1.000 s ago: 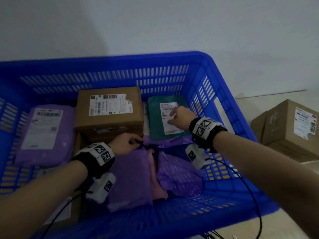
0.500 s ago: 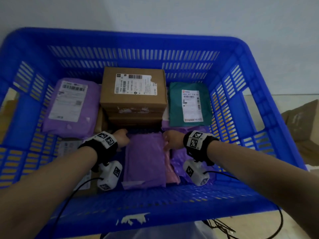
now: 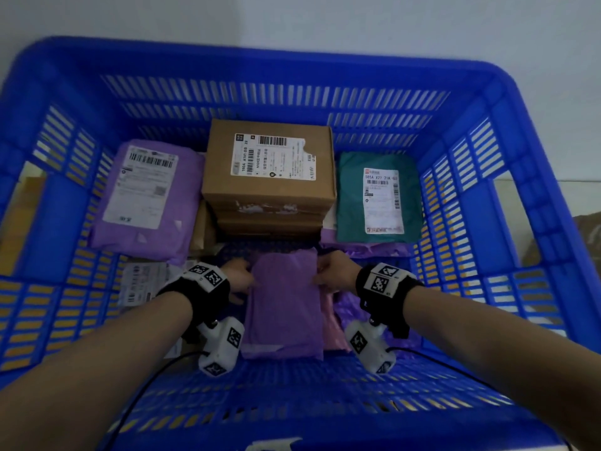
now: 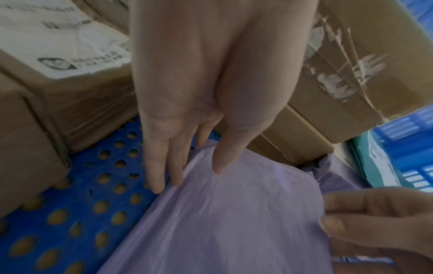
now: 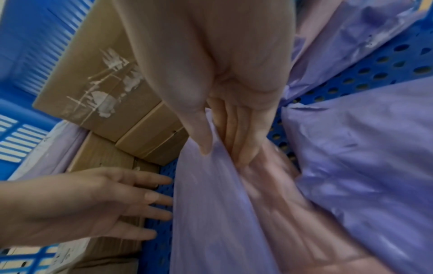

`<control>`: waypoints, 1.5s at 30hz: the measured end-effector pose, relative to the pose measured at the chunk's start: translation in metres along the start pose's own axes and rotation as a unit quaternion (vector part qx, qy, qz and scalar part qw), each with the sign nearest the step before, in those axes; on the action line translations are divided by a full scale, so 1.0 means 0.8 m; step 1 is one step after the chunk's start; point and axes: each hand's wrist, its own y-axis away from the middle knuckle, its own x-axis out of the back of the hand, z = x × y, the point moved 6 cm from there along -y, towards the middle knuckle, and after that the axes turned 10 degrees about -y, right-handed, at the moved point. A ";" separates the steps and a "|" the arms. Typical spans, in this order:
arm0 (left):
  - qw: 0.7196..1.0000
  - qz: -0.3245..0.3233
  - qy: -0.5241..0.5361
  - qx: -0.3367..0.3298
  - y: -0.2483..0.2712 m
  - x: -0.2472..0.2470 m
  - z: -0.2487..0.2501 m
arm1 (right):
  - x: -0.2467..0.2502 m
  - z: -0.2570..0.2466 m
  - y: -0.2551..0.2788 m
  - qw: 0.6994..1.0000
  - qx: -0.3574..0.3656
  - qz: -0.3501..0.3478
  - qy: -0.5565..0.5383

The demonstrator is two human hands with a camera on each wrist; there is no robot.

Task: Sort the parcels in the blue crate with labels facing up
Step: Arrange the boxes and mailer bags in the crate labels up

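Note:
A plain purple mailer (image 3: 286,304) lies in the front middle of the blue crate (image 3: 292,73), with no label on its upper face. My left hand (image 3: 237,278) is at its left edge. In the left wrist view the thumb rests on top of the mailer (image 4: 234,222) and the straight fingers (image 4: 161,181) dig in along the edge. My right hand (image 3: 331,271) pinches the right edge. In the right wrist view its thumb lies on the mailer (image 5: 211,204) and its fingers (image 5: 243,144) are underneath.
At the back, labels up: a purple mailer (image 3: 188,190), a brown box (image 3: 221,177) stacked on another, and a teal mailer (image 3: 351,196). A pink mailer (image 3: 331,327) and a crumpled purple one (image 3: 351,307) lie right of the held mailer. A labelled parcel (image 3: 143,281) sits at front left.
My right hand left the teal mailer's label and came down to the plain purple mailer's right edge. My left hand shifted to its left edge. The head view moved closer over the crate.

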 end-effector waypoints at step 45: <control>0.980 0.075 -0.002 -0.183 0.246 0.234 0.129 | 0.167 -0.312 0.236 0.915 0.382 0.119 -0.052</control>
